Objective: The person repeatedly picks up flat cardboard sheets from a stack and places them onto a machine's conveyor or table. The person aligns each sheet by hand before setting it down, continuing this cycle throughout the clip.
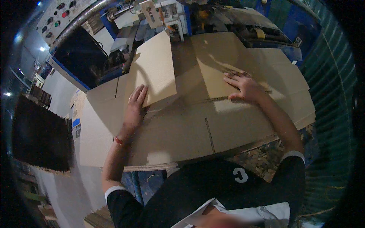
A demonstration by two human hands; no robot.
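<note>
1. Nearest the lens sits your dark top with its white mark, and your bare forearms run up from it onto the work.
2. Your left hand (pixel 135 108) lies flat with the fingers straight and close together, palm down on the lower edge of the left flap (pixel 154 70), which tilts up and away from you.
3. A red band (pixel 119 141) circles that wrist.
4. Your right hand (pixel 242 86) is spread, fingers fanned, pressing down on the right flap (pixel 220 62); neither hand pinches anything.
5. Both flaps belong to the flat cardboard box blank (pixel 190 129), which lies open across the work table (pixel 152 167) right in front of you, a slot cut running toward you near its middle.
6. Cardboard scraps (pixel 262 157) lie on the floor below the table's right end.
7. Beyond the blank stands a machine (pixel 171 15) with blue framing, and a control panel (pixel 57 19) with round buttons sits at upper left.
8. At far left a dark stack (pixel 40 133) stands on edge; it may be more board, but the light is too poor to tell.
</note>
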